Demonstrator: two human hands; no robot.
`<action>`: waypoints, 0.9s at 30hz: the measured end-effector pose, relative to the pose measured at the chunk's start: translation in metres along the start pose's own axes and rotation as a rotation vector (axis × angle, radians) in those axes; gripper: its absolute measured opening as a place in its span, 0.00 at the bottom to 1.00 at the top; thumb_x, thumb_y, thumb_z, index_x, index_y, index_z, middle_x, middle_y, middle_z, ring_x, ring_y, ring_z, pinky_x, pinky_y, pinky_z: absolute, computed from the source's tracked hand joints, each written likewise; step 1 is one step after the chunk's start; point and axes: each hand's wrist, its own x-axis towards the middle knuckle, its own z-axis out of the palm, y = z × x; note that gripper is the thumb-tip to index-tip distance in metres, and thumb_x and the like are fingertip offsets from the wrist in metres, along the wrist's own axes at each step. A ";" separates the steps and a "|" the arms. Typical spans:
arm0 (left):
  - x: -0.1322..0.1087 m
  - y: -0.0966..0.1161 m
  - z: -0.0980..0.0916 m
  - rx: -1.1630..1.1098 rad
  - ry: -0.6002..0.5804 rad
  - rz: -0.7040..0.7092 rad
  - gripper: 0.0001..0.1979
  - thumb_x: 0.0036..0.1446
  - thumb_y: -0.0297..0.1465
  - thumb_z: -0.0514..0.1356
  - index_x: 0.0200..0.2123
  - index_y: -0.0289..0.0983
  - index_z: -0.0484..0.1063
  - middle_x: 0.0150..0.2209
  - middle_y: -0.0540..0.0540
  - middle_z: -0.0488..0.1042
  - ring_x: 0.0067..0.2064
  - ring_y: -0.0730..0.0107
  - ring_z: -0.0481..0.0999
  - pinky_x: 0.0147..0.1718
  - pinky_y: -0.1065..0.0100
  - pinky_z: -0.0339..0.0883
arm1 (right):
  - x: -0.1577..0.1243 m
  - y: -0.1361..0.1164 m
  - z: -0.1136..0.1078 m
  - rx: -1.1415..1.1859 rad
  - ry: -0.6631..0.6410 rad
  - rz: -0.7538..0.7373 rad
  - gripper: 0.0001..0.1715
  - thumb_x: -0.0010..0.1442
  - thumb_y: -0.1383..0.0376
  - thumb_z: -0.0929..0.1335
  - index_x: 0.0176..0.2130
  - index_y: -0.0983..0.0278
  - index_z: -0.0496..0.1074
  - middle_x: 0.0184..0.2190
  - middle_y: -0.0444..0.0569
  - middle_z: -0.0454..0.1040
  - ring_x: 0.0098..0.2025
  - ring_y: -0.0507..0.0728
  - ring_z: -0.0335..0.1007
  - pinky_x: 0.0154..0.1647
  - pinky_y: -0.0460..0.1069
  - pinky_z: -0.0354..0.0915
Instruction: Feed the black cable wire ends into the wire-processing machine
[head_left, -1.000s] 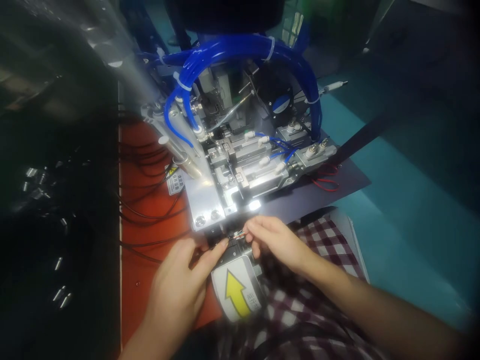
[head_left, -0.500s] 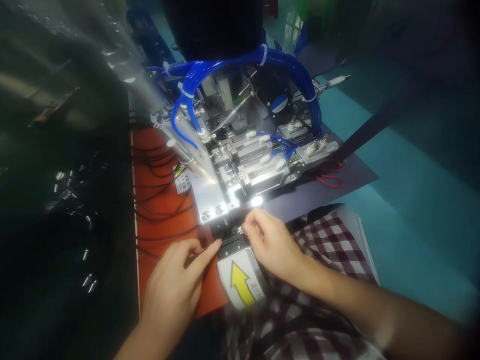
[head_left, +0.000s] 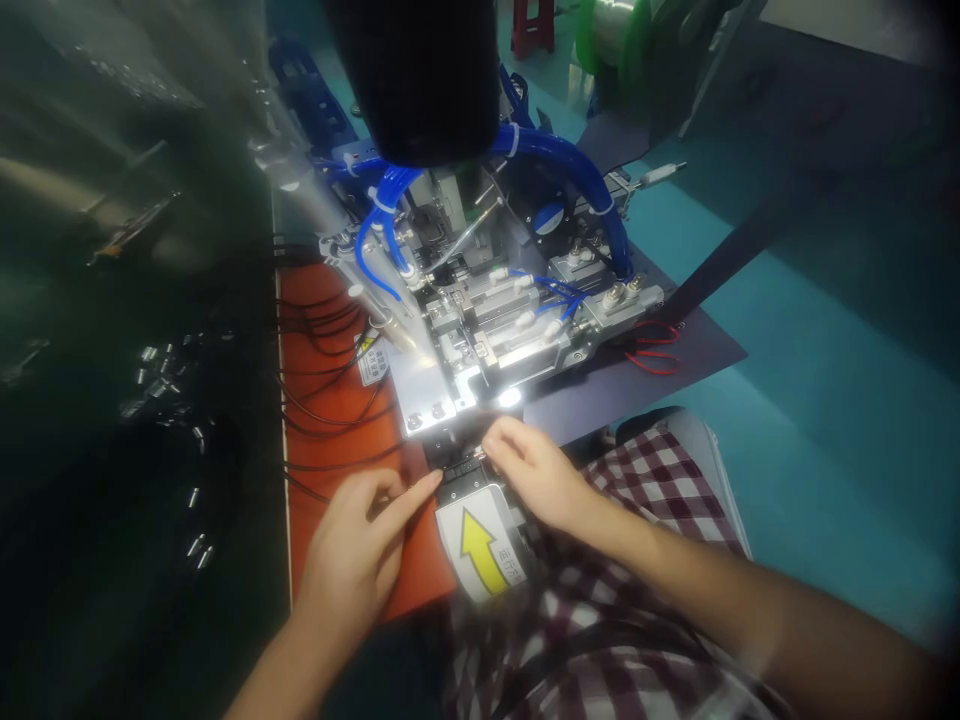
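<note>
A small black block [head_left: 461, 482] with slots and screws sits at the front of the metal machine [head_left: 487, 340]. My left hand [head_left: 356, 535] is at its left side, one digit stretched out so that the tip touches the block's edge. The other fingers of that hand curl loosely, with a gap between; whether anything small lies under them is hidden. My right hand [head_left: 536, 470] is at the block's right end, thumb and forefinger pinched together. A tiny pale, shiny piece [head_left: 478, 454] shows at those fingertips, too small to name.
A white label with a yellow arrow [head_left: 480, 555] covers the part in front of the block. Black cables [head_left: 322, 400] run over the orange mat [head_left: 322, 345] at left. Blue air hoses [head_left: 562, 150] arch over the machine. A dark cylinder [head_left: 420, 80] hangs above.
The camera view has shifted slightly, showing more of the background, a green spool and a red stool. Both hands keep nearly the same place at the black block.
</note>
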 end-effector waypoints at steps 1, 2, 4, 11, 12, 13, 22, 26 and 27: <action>-0.002 -0.002 -0.002 0.008 0.004 0.004 0.19 0.61 0.19 0.52 0.52 0.39 0.69 0.40 0.44 0.68 0.40 0.66 0.70 0.37 0.66 0.67 | 0.000 0.000 0.000 0.003 -0.009 0.012 0.16 0.65 0.59 0.60 0.27 0.61 0.59 0.23 0.40 0.60 0.27 0.52 0.56 0.29 0.48 0.55; -0.005 -0.004 -0.004 0.020 0.009 0.002 0.18 0.60 0.19 0.52 0.51 0.38 0.69 0.40 0.43 0.69 0.40 0.65 0.70 0.37 0.65 0.67 | 0.000 -0.001 -0.001 0.008 -0.017 0.025 0.16 0.65 0.59 0.59 0.27 0.61 0.59 0.23 0.40 0.59 0.27 0.51 0.55 0.29 0.48 0.55; -0.010 -0.009 -0.006 0.046 0.019 0.000 0.16 0.59 0.19 0.53 0.49 0.36 0.69 0.41 0.42 0.70 0.41 0.64 0.71 0.37 0.65 0.67 | 0.000 -0.001 -0.002 0.018 -0.032 0.044 0.16 0.65 0.59 0.59 0.27 0.61 0.58 0.23 0.39 0.58 0.26 0.51 0.54 0.28 0.48 0.54; -0.020 -0.024 0.000 0.046 0.053 0.102 0.20 0.59 0.17 0.51 0.51 0.38 0.68 0.45 0.40 0.72 0.45 0.61 0.73 0.41 0.63 0.69 | 0.000 -0.003 -0.003 0.044 -0.038 0.069 0.15 0.63 0.58 0.61 0.27 0.61 0.59 0.23 0.39 0.58 0.25 0.51 0.54 0.28 0.48 0.54; -0.020 -0.026 0.002 0.040 0.059 0.102 0.20 0.59 0.18 0.50 0.52 0.39 0.69 0.45 0.40 0.72 0.45 0.61 0.73 0.42 0.62 0.69 | 0.000 -0.004 -0.003 0.049 -0.037 0.084 0.14 0.62 0.58 0.62 0.27 0.61 0.59 0.23 0.39 0.58 0.25 0.51 0.54 0.28 0.48 0.54; -0.020 -0.028 0.003 0.034 0.065 0.095 0.20 0.60 0.18 0.50 0.51 0.40 0.69 0.45 0.41 0.72 0.45 0.61 0.74 0.42 0.62 0.69 | -0.001 -0.006 -0.002 0.053 -0.031 0.102 0.14 0.61 0.59 0.63 0.27 0.61 0.60 0.23 0.39 0.59 0.25 0.51 0.54 0.28 0.48 0.54; -0.011 -0.027 -0.002 0.013 0.013 0.049 0.17 0.61 0.20 0.49 0.47 0.37 0.72 0.40 0.43 0.71 0.39 0.66 0.73 0.33 0.68 0.68 | 0.007 -0.020 0.014 0.121 0.091 0.412 0.11 0.50 0.62 0.65 0.22 0.61 0.57 0.21 0.39 0.58 0.25 0.51 0.53 0.26 0.48 0.51; -0.008 -0.022 -0.001 -0.045 0.081 -0.028 0.13 0.61 0.21 0.52 0.45 0.37 0.71 0.39 0.45 0.73 0.40 0.68 0.75 0.39 0.69 0.70 | 0.006 -0.023 0.014 0.116 0.101 0.408 0.11 0.49 0.63 0.64 0.21 0.61 0.56 0.21 0.38 0.57 0.25 0.51 0.52 0.26 0.48 0.50; -0.008 -0.023 -0.001 -0.065 0.094 -0.032 0.13 0.61 0.21 0.52 0.45 0.37 0.72 0.40 0.44 0.74 0.42 0.67 0.75 0.41 0.68 0.70 | 0.006 -0.024 0.014 0.118 0.098 0.401 0.11 0.49 0.63 0.64 0.21 0.61 0.56 0.20 0.38 0.56 0.25 0.51 0.52 0.26 0.48 0.50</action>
